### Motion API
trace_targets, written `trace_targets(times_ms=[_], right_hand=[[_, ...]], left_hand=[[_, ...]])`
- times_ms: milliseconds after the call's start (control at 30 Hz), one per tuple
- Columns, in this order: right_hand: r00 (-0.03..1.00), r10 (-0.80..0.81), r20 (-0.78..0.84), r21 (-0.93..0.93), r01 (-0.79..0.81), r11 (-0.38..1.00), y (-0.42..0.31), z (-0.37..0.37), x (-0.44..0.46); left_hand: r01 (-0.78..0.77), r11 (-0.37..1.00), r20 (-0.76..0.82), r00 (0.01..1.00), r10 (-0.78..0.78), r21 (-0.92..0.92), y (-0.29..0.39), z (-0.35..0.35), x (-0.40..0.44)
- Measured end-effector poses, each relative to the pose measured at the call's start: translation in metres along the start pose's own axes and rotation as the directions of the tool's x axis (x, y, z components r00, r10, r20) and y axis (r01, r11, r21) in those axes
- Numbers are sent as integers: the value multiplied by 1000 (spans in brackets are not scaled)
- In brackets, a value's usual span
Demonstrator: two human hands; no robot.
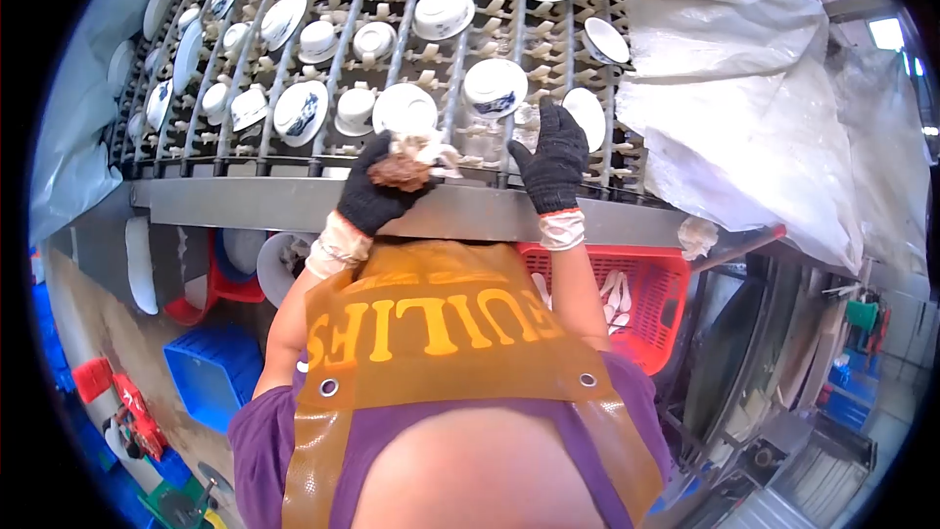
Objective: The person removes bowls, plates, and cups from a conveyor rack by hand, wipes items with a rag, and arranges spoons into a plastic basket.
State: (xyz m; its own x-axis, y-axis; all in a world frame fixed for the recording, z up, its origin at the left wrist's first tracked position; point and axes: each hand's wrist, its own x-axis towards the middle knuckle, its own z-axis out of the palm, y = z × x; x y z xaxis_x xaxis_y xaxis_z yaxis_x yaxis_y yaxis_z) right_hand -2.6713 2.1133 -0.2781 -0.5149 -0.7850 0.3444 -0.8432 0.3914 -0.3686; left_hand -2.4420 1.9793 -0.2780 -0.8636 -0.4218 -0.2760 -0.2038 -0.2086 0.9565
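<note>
My left hand (pixel 372 194), in a black glove over a pale cuff, is closed around a crumpled brown and white wad (pixel 401 170) at the front edge of a rack conveyor. Just beyond the wad, a white bowl (pixel 405 108) rests on the conveyor. My right hand (pixel 554 159), gloved the same way, is stretched over the conveyor with its thumb apart from the fingers and nothing visible in it. To its right leans a white dish (pixel 585 120), close to the fingers. A white bowl with a blue pattern (pixel 494 88) sits left of the fingertips.
Several more bowls, cups and plates stand among the conveyor's (pixel 421 69) pegs and metal bars. A metal ledge (pixel 441 211) runs along the front. Below is a red basket (pixel 651 284) with white spoons, and a blue crate (pixel 211 372). Plastic sheeting (pixel 734 118) hangs at the right.
</note>
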Motion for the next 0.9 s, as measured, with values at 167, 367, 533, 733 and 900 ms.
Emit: trace_targets(times_ms=[167,367,533,733,900], right_hand=[[973,197,116,-316,-152,936,58,32,-8],[959,272,81,-232,-247,941,99,16,-3],[820,477,318,800,-502,329,78,-19,10],[959,256,-119,161,-236,958,123,36,63],[974,115,197,-284,-55,957,186,85,127]], left_hand=[[-55,321,-49,998,26,-945,-24,-74,-39],[-280,409,-315,949,-20,-869,-69,-167,-113],[-449,469,-500,866,17,-761,-60,-171,-138],[-407,233,-361,907,217,-883,-35,-137,-110],[-414,386,-388,910,147,-824,-26,-122,-108]])
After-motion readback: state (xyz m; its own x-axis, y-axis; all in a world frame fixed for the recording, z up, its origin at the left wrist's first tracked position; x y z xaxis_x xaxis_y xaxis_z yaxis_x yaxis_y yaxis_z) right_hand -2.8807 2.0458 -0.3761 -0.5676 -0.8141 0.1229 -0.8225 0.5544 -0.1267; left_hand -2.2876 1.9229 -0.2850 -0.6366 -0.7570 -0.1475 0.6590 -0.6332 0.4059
